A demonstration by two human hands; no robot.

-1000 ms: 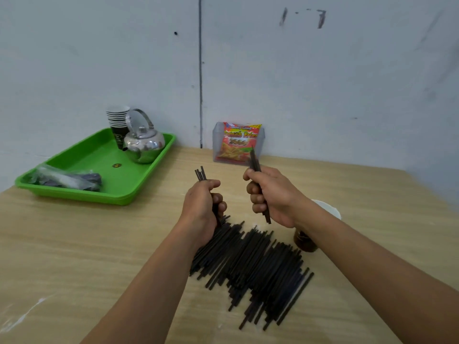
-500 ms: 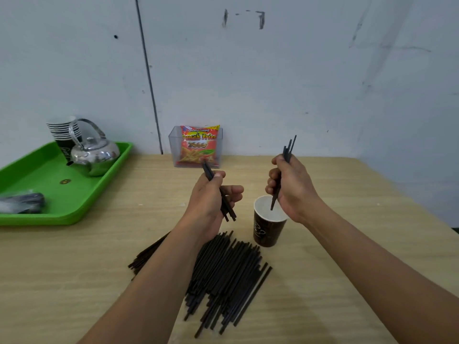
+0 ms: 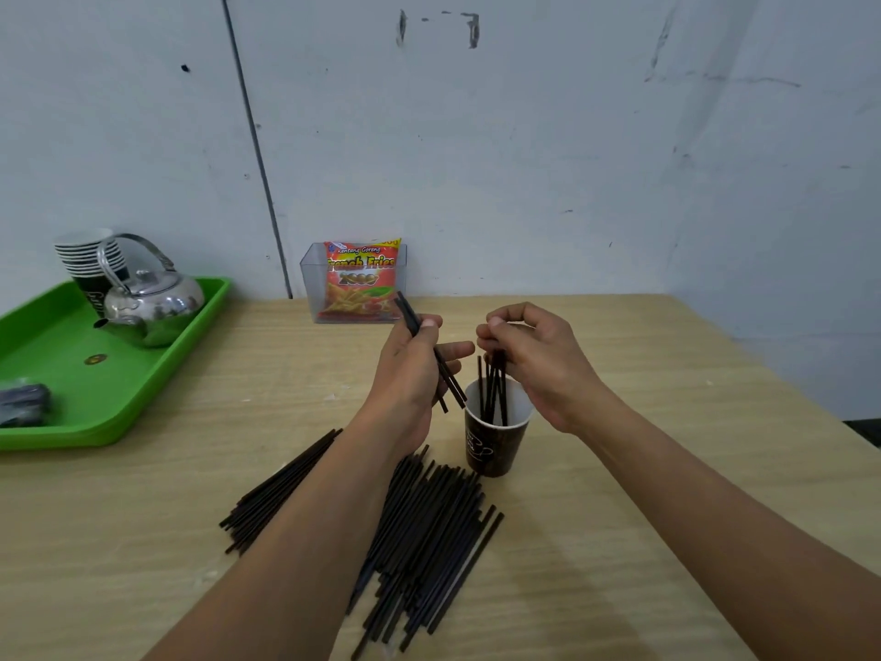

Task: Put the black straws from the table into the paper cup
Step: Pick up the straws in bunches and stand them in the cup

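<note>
Head view. The left hand (image 3: pixel 410 369) is closed around a few held straws (image 3: pixel 431 353), which slant from upper left to lower right; their middle part is hidden in the fist and their lower ends lie just beside the rim of the paper cup (image 3: pixel 496 443). The right hand (image 3: pixel 534 362) hangs over the cup with fingers curled and thumb meeting the fingertips. The upper ends of the straws in the cup (image 3: pixel 493 391) vanish beneath those fingers, so whether they are pinched or only covered cannot be told. The two hands are near each other but apart. The cup stands upright on the table (image 3: pixel 667 469), and its pale printed scroll is not legible. The pile of black straws (image 3: pixel 429 531) lies flat just in front of the cup, with the left forearm hiding its middle. Against the wall, a clear holder (image 3: pixel 309 288) contains a snack packet (image 3: pixel 360 279) reading "Kentang Goreng", "French Fries" and "2000". At far left, a green tray (image 3: pixel 62 374), cut off by the frame edge, bears a metal kettle (image 3: pixel 152 302) and a stack of cups (image 3: pixel 88 260). The kettle partly covers the white lettering on the stack, where only "G" can be read. A dark wrapped item (image 3: pixel 24 403) on the tray is cropped and unidentifiable.
</note>
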